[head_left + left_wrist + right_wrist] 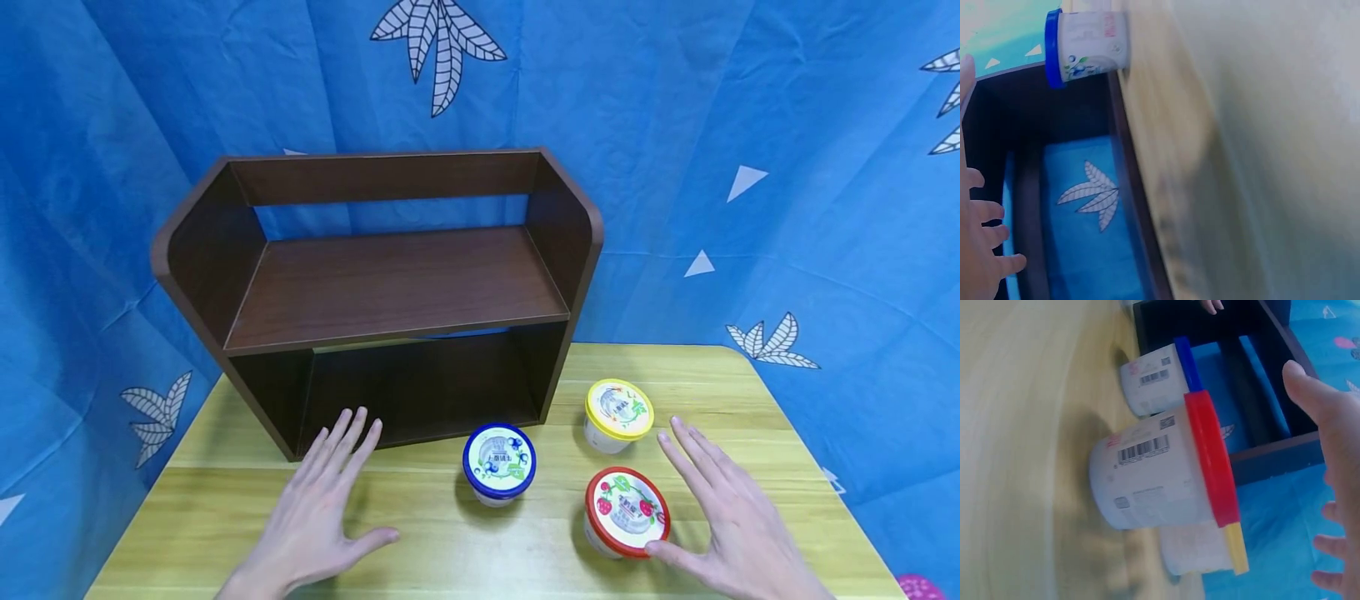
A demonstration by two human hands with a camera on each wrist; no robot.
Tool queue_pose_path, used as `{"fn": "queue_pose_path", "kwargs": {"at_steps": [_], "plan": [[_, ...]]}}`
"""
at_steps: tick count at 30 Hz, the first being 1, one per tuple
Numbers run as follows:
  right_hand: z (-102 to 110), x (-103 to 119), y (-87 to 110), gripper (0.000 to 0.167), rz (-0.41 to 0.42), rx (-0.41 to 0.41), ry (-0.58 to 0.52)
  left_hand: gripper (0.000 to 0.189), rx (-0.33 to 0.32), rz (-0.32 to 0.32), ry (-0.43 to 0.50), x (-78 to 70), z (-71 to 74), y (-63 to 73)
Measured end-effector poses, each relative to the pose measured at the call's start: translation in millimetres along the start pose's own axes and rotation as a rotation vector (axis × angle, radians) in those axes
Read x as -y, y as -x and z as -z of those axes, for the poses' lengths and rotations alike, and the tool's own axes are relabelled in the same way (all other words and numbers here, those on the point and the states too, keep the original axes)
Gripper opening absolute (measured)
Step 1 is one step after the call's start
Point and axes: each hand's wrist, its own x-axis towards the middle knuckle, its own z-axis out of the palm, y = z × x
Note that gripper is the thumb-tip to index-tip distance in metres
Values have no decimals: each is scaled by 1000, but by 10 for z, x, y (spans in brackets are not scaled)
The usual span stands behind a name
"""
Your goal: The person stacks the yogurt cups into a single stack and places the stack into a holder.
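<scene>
Three small white tubs with coloured lids stand upright on the table. The blue-lidded tub [498, 461] sits in front of the shelf's right half, its blueberry print showing in the left wrist view [1094, 47]. To its right are the red-lidded tub [627, 512], with strawberries on the lid, and the yellow-lidded tub [618, 412] behind it. My left hand [318, 504], fingers straight and thumb spread, hovers left of the blue-lidded tub and holds nothing. My right hand [723, 517] is spread beside the red-lidded tub; the right wrist view shows its thumb apart from the red lid [1212, 459].
A dark brown two-tier shelf [397, 283] stands at the back left of the light wooden table [705, 375]. A blue cloth [660, 108] with leaf prints hangs behind and at both sides.
</scene>
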Motion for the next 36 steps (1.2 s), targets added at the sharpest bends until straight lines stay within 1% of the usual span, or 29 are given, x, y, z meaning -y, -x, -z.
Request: {"fn": "queue_pose_path", "kwargs": {"at_steps": [3,7,10,15,19,24,28,31,33,36], "plan": [[-29,9,22,130,-28,31,-58,116,-23,-3,89,-8,-72,-7],[-56,19,56,133,-67,69,-142,117,-15,26,184,-43,-141,-24],[-72,22,88,132,-92,90,-208,117,3,50,240,-79,-182,-43],[-97,21,140,127,-140,122,-299,117,36,71,336,-142,-256,-79],[-129,12,182,127,-186,159,-337,116,66,98,401,-196,-313,-112],[-170,13,225,125,-263,215,-412,113,110,141,473,-260,-357,-157],[-191,30,227,123,-316,250,-416,109,143,191,563,-303,-393,-214],[-210,43,217,123,-332,267,-405,106,152,224,632,-325,-427,-265],[-223,48,214,122,-343,274,-401,105,159,235,657,-339,-452,-293],[-251,41,219,120,-338,271,-414,103,178,243,674,-361,-494,-324]]}}
